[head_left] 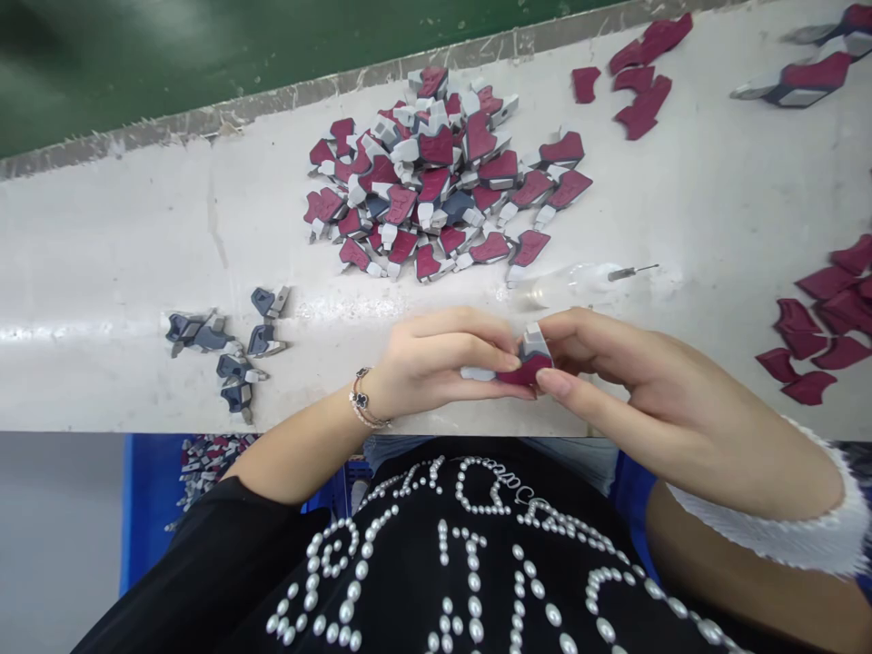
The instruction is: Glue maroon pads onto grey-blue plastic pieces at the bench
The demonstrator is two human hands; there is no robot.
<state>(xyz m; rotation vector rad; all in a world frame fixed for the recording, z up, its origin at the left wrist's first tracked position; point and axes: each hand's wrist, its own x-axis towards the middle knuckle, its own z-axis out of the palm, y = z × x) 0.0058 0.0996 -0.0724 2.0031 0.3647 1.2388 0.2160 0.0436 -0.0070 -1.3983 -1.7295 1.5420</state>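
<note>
Left hand (426,359) and right hand (671,391) both have fingers closed on one maroon-and-grey piece (523,371), on the person's side of the big pile (436,145). Clear needle-tipped bottle (579,283) lies just beside the pile, same side. Dark blue-grey pieces (232,367) sit left of the pile, toward the person; loose maroon panels (841,352) well right of it.

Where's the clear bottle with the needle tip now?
In the head view, right of centre, the bottle lies on the table between the large parts pile and the right hand.
</note>
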